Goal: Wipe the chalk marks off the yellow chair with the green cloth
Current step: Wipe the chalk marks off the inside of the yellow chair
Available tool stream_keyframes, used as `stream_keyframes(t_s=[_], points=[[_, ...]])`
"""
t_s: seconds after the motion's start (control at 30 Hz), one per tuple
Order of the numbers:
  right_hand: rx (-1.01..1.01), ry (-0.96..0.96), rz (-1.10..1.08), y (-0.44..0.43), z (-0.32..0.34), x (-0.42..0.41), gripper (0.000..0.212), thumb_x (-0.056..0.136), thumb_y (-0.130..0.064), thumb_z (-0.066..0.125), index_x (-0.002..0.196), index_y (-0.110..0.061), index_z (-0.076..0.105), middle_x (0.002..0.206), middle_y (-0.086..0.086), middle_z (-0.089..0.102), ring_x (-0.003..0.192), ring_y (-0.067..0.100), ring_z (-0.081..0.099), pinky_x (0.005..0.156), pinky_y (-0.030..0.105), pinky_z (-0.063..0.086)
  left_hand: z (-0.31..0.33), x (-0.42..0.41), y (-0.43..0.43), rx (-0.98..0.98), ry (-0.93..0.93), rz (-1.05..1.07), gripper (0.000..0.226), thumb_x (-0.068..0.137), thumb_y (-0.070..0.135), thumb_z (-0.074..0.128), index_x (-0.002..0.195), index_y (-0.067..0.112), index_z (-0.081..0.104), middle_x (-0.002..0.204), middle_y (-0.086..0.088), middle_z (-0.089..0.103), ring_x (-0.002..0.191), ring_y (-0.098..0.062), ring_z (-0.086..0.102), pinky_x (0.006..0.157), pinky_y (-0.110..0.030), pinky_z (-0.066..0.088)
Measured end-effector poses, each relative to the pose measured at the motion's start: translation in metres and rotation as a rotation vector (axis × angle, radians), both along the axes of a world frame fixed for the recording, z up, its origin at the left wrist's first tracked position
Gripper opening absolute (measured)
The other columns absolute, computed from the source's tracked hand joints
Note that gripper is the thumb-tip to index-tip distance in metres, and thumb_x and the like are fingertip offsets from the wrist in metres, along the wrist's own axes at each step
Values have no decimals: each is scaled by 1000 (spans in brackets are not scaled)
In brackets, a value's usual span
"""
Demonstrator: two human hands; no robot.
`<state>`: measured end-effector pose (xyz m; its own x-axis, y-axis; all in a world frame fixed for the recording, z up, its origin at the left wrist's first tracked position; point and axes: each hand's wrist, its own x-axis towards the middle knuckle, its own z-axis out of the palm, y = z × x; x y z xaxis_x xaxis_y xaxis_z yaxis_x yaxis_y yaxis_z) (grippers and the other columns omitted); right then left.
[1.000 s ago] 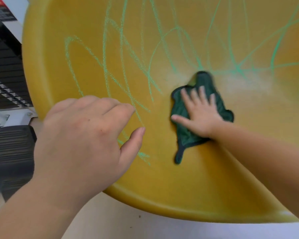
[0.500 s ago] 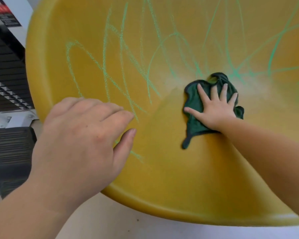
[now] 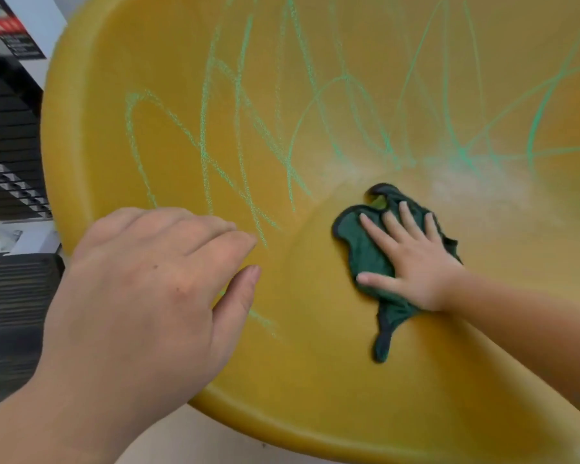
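Observation:
The yellow chair [image 3: 315,380] fills the head view, its curved seat scrawled with green chalk marks [image 3: 238,128] across the left and top. A dark green cloth [image 3: 359,252] lies crumpled on the seat right of centre. My right hand [image 3: 412,262] presses flat on the cloth with straight, spread fingers. My left hand [image 3: 154,289] rests on the chair's near left rim with fingers loosely bent, holding nothing. A smeared pale patch [image 3: 476,185] lies just beyond the cloth.
A black slatted object [image 3: 14,313] stands on the floor to the left of the chair. Dark shelving [image 3: 4,145] with a red-labelled sign runs along the far left. Pale floor [image 3: 198,440] shows below the chair's front rim.
My right hand slid the cloth right and up, then back down toward me and slightly left. A wiped band has appeared on the seat. My left hand has stayed on the rim.

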<state>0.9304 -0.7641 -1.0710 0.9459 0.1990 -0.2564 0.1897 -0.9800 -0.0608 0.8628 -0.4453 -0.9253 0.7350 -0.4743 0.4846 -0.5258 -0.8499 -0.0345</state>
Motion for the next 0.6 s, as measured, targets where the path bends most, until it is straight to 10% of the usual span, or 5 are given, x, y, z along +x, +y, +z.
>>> stream_keyframes(t_s=[0.17, 0.43, 0.6], points=[[22, -71, -228, 11, 0, 60, 104, 68, -102, 1, 153, -48, -24, 170, 10, -11, 151, 41, -25, 117, 70, -9, -2, 1, 0, 38, -25, 32, 24, 92, 31, 58, 101, 17, 76, 101, -1, 75, 93, -30, 70, 80, -47, 48], [425, 105, 367, 110, 28, -65, 69, 97, -72, 14, 146, -54, -31, 165, -10, -26, 146, 11, -39, 118, 46, -25, -1, 3, -3, 103, 22, 81, 28, 89, 40, 60, 100, 18, 73, 101, -2, 74, 90, -32, 69, 77, -48, 49], [70, 1, 25, 33, 4, -3, 85, 76, -97, 4, 145, -59, -30, 169, 4, -15, 149, 30, -34, 119, 63, -14, -3, 1, 2, 41, -14, 12, 29, 89, 40, 64, 103, 18, 76, 105, -2, 74, 101, -30, 69, 89, -48, 49]])
